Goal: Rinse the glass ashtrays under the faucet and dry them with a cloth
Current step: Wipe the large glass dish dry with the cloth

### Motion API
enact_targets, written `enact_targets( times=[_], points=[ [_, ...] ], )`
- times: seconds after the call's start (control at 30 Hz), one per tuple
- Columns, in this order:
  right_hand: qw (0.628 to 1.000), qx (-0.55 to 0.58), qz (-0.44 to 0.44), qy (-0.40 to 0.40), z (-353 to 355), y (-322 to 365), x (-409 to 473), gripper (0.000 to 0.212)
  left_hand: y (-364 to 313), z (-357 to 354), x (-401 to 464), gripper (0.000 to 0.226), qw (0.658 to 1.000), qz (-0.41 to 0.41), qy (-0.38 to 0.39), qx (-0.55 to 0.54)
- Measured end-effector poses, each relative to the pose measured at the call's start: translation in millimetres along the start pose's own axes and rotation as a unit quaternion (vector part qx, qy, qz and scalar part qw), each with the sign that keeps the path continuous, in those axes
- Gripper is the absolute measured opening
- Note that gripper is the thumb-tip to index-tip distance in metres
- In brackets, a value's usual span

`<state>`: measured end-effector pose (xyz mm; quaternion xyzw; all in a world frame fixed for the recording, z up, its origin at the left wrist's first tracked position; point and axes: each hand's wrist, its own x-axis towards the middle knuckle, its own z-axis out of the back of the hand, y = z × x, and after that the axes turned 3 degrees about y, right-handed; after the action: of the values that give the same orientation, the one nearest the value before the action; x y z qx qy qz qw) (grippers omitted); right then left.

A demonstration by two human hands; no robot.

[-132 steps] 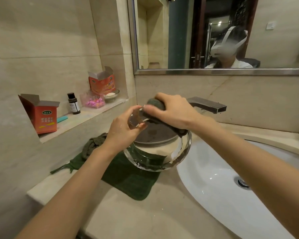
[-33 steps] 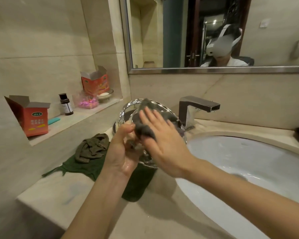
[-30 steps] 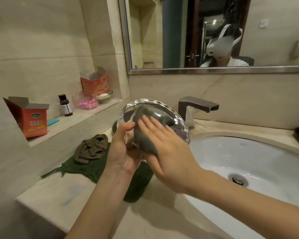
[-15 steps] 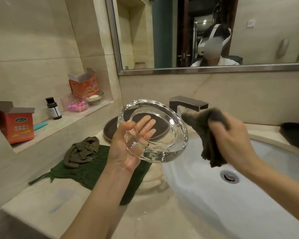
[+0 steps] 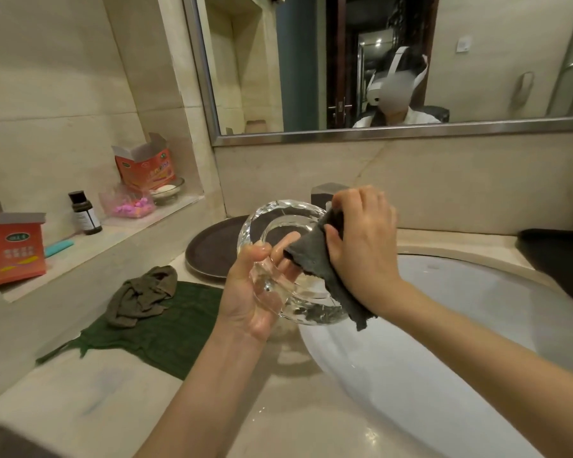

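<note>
Leftmost, on the counter's [image 5: 80,391] left part below the wall ledge, a green towel [image 5: 153,328] lies flat with a crumpled olive rag [image 5: 143,294] on its far end; a dark round tray [image 5: 212,252] sits behind them. At centre, my left hand [image 5: 248,292] grips the glass ashtray [image 5: 278,259] by its near rim, thumb outside and fingers curled into the bowl, holding it tilted on edge above the sink's [image 5: 444,325] left rim, the opening facing me. To the right, my right hand [image 5: 361,246] pinches the grey cloth [image 5: 321,269] and presses it against the ashtray's right rim. The undried surface lies leftward of that hand, so I judge the wipe should travel round the rim while my left hand steadies it.
</note>
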<state>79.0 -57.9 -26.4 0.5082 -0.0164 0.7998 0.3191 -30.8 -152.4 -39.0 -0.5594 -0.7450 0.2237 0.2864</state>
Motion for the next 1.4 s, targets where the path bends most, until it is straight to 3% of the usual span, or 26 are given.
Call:
enact_targets(
  times=[0.07, 0.13, 0.2, 0.27, 0.37, 0.47, 0.53, 0.63, 0.7, 0.87, 1.0, 1.07, 1.13, 1.2, 1.27, 1.33, 1.4],
  points=[
    [0.998, 0.041, 0.026, 0.046, 5.8, 9.7, -12.4, 0.019, 0.7, 5.1, 0.4, 0.050, 1.000, 0.020, 0.008, -0.004],
    [0.985, 0.128, 0.062, 0.100, 12.8, 20.9, -34.0, 0.028, 0.2, 12.1, 1.8, 0.036, 1.000, 0.020, 0.015, -0.012],
    [0.977, 0.105, 0.134, 0.126, 13.4, 28.5, -52.1, 0.037, -1.2, 18.0, 2.5, 0.047, 1.000, 0.031, 0.001, -0.006],
    [0.975, 0.048, 0.141, 0.165, 6.5, 24.8, -44.5, 0.051, -2.4, 19.7, 0.1, 0.060, 0.999, 0.035, 0.004, 0.004],
    [0.970, 0.006, -0.018, 0.243, -15.5, -6.5, -11.5, 0.052, 0.0, 10.7, -7.3, 0.047, 0.998, 0.020, 0.030, 0.045],
    [0.950, 0.150, -0.191, 0.197, -31.4, -40.2, -5.2, 0.048, 3.7, 1.0, -12.5, 0.025, 0.994, -0.001, 0.035, 0.106],
    [0.888, 0.275, -0.330, 0.164, -33.1, -42.8, -14.9, 0.039, 5.6, -2.0, -12.3, 0.024, 0.989, -0.005, 0.059, 0.134],
    [0.707, 0.456, -0.522, 0.141, -22.7, -40.1, -25.1, 0.044, 6.7, -1.6, -13.3, 0.033, 0.985, -0.007, 0.052, 0.162],
    [0.626, 0.517, -0.565, 0.142, -18.3, -38.7, -33.0, 0.049, 7.0, -3.7, -15.6, 0.035, 0.982, -0.020, 0.066, 0.174],
    [0.525, 0.610, -0.581, 0.124, -14.1, -34.1, -53.0, 0.061, 8.6, -7.2, -17.7, 0.029, 0.970, -0.056, 0.107, 0.209],
    [0.451, 0.659, -0.595, 0.091, -6.0, -16.4, -66.2, 0.061, 14.8, -12.2, -12.5, 0.062, 0.979, -0.087, 0.086, 0.162],
    [0.426, 0.672, -0.599, 0.088, -5.6, -7.7, -65.4, 0.068, 18.5, -16.5, -9.9, 0.067, 0.983, -0.105, 0.062, 0.136],
    [0.433, 0.679, -0.588, 0.079, -6.3, -5.0, -60.5, 0.072, 20.5, -18.3, -9.3, 0.055, 0.983, -0.117, 0.055, 0.131],
    [0.467, 0.668, -0.574, 0.082, -8.9, -7.0, -55.1, 0.068, 20.8, -17.2, -10.2, 0.042, 0.982, -0.112, 0.061, 0.139],
    [0.502, 0.664, -0.547, 0.089, -7.3, -11.0, -48.6, 0.060, 21.6, -13.8, -10.4, 0.044, 0.978, -0.101, 0.074, 0.166],
    [0.553, 0.641, -0.527, 0.077, -1.4, -19.0, -40.0, 0.050, 20.9, -13.4, -10.4, 0.043, 0.976, -0.082, 0.079, 0.184],
    [0.629, 0.594, -0.498, 0.057, 9.5, -31.2, -29.9, 0.040, 17.9, -14.4, -8.4, 0.030, 0.979, -0.056, 0.065, 0.183]
  ],
)
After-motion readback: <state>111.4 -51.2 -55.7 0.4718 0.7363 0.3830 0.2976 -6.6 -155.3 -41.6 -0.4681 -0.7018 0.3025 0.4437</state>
